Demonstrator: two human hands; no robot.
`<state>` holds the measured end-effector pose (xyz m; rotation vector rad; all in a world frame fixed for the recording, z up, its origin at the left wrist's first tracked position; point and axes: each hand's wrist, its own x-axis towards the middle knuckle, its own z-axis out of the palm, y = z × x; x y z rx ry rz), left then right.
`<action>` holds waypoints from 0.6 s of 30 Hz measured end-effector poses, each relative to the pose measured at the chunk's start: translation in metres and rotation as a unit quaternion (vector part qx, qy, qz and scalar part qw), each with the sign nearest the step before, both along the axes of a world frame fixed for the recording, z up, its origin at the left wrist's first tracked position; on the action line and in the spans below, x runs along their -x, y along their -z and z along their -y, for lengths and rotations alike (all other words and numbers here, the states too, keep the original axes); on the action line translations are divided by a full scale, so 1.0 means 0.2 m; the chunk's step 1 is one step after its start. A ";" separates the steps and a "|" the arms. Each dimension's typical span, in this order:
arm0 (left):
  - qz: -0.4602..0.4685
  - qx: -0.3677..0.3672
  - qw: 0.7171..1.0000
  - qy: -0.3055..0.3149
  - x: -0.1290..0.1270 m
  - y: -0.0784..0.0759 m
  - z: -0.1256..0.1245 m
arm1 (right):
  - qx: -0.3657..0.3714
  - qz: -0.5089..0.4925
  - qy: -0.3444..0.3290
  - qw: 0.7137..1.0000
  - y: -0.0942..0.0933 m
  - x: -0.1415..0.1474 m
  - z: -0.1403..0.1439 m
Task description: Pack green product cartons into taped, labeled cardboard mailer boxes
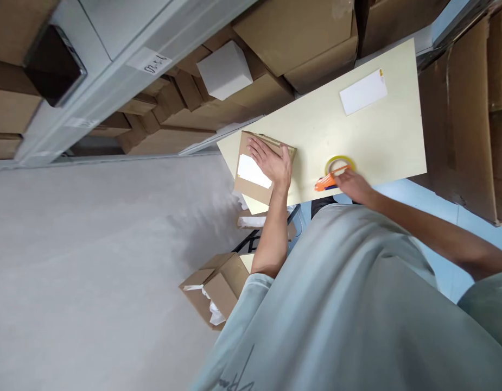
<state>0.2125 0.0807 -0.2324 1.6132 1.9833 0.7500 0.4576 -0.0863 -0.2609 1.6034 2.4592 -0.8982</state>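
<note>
Small brown box (259, 168) with a white label sits flat mid-frame at the table's left end, closed. Just right of it, an orange tape dispenser (330, 180) with a yellowish tape roll (339, 163).

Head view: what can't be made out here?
- Cardboard box: its top is partly covered by the left hand; white label text too small.
- Orange tool: its rear end is hidden in the right hand.
- Tape roll: partly behind the tool.
- Table: near edge hidden by the torso.
</note>
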 end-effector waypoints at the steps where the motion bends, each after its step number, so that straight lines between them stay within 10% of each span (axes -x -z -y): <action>1: -0.005 -0.011 1.000 0.002 0.00 0.00 0.01 | -0.017 0.026 0.017 0.999 0.02 -0.12 0.00; 6: -0.011 -0.014 0.997 0.075 0.00 -0.02 0.09 | -0.088 0.079 0.069 0.991 0.07 -0.41 -0.22; 12: 0.032 0.032 0.987 0.155 0.00 -0.11 0.25 | -0.099 0.073 0.037 0.992 -0.03 -0.19 -0.54; 18: -0.039 0.032 0.982 0.184 -0.05 -0.13 0.29 | 0.008 0.049 0.062 0.997 -0.30 -0.08 -0.56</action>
